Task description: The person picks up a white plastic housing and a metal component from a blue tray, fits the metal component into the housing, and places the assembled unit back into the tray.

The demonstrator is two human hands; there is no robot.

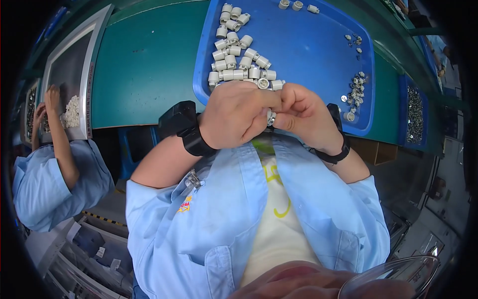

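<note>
Close in front of my body, at the near rim of a blue tray (200,74), my two hands meet. Between their fingertips sits a small white-and-metal cylindrical part (271,117), partly covered by fingers. My left hand (234,113) is closed round it from the left. With bent fingers and the thumb against the part, my right hand (309,115) grips it from the other side. Just beyond my left hand, many white cylindrical pieces (230,62) lie heaped in the tray. Small white-and-metal pieces (356,92) are gathered along the tray's right side, beyond my right hand.
A green table (144,65) carries the tray. To the right stands a blue bin (402,112) of small metal pieces (414,114). At the left, a co-worker's hands (51,98) are over a pale-framed tray (92,55) with a white heap (72,112) inside.
</note>
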